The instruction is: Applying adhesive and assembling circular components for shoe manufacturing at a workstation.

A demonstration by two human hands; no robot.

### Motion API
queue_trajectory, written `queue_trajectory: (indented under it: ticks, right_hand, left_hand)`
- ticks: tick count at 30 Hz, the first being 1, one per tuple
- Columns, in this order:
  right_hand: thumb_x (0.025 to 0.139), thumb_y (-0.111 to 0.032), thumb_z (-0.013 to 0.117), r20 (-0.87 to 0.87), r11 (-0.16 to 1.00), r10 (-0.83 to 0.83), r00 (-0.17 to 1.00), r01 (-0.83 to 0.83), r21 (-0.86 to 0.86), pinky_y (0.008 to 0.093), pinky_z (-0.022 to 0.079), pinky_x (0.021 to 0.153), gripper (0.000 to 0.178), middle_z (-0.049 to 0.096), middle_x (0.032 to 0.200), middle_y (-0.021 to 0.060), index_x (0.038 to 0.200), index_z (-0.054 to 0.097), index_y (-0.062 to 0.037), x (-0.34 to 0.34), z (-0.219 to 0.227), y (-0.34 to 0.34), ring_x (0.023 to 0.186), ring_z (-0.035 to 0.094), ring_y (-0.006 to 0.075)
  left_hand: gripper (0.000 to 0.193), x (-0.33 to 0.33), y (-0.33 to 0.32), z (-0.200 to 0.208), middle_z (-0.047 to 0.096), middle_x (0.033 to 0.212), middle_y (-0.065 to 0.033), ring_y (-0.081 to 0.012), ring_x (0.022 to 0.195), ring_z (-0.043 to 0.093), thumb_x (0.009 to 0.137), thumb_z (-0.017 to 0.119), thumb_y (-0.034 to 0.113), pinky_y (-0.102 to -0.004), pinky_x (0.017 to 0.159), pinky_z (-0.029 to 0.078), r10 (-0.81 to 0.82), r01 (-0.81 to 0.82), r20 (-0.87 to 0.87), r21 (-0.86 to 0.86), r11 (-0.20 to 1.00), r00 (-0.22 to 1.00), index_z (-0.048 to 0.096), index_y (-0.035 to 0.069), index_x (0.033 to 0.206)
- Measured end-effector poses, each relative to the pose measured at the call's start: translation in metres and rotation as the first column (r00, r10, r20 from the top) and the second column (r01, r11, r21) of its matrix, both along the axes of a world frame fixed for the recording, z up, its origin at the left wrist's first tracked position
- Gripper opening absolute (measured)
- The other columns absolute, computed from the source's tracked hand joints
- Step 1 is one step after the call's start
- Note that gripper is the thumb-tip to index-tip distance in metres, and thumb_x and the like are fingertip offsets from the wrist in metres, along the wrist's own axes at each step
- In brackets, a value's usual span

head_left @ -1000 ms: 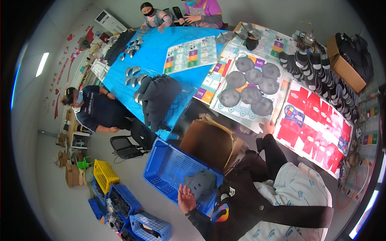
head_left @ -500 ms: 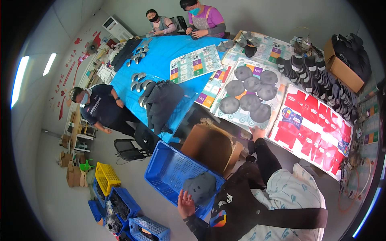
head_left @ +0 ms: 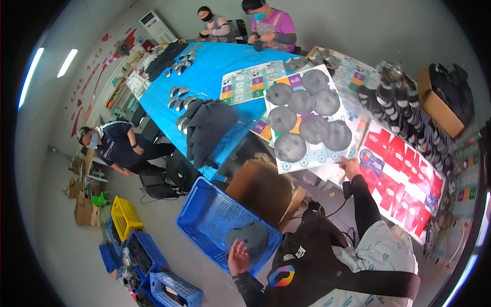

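Blue-covered long worktop (head_left: 215, 71) fills upper centre; all places below rel. to it. On its near end: white printed cardboard sheet (head_left: 312, 123) carrying seven dark grey round cap pieces (head_left: 290, 147). Just R of that sheet, red-and-white printed sheet (head_left: 401, 176). Further R, rows of stacked black-and-white caps (head_left: 404, 115), then brown cardboard box (head_left: 440, 105) w/ dark items on top. Mid-worktop: pile of dark grey fabric (head_left: 209, 128), small curved grey visor pieces (head_left: 179, 100) beside it.

Below worktop's near edge on the floor: open brown cardboard carton (head_left: 263, 189), touching it the big blue plastic slatted crate (head_left: 215, 220). Inside crate, near corner: one dark grey domed cap piece (head_left: 249, 238).

Left hand (head_left: 238, 257) at crate's near rim, fingers spread, palm up toward cap piece, fingertips just at its edge; grip not seen. Right hand (head_left: 349, 167) at near-R corner of white sheet, resting on sheet edge; fingers look flat, can't tell if pinching.

Far L of worktop: seated person in dark shirt (head_left: 115, 148); yellow plastic crate (head_left: 125, 217) and more blue crates (head_left: 153, 271) on the floor. Two people at worktop's far end (head_left: 245, 23).
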State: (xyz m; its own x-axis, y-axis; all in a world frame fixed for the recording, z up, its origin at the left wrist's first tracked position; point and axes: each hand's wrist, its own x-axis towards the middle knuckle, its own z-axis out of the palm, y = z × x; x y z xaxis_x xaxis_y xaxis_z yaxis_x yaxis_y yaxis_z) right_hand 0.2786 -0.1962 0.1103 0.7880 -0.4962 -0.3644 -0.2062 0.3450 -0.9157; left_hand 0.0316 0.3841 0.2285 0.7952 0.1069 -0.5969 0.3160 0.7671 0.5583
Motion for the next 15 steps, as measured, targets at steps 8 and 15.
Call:
queue_trajectory:
  ticks: [8,15]
  right_hand:
    - [0.092,-0.007,0.071,0.158,0.985,0.146,0.977,-0.158,0.065,0.0286,0.054,0.056,0.018,0.066,0.082,0.0073,0.105,0.061,0.0010,0.282,0.036,0.012,0.063,0.063,0.0172]
    - [0.094,-0.017,0.065,-0.146,0.285,0.694,0.705,-0.455,-0.844,0.0415,0.050,0.055,0.016,0.064,0.071,0.0123,0.105,0.065,-0.0057,0.522,-0.060,0.024,0.065,0.065,0.0280]
  left_hand:
    - [0.041,0.042,-0.013,0.006,0.071,0.119,-0.0047,-0.0197,0.098,0.067,0.105,0.054,0.036,-0.0298,0.076,0.054,0.167,-0.164,-0.135,0.036,0.986,0.977,0.057,0.013,0.138]
    - [0.044,0.090,-0.044,0.031,0.071,0.118,-0.0110,-0.0236,0.092,0.069,0.105,0.054,0.035,-0.0311,0.070,0.056,0.286,-0.255,-0.191,0.169,0.952,0.939,0.054,0.008,0.140]
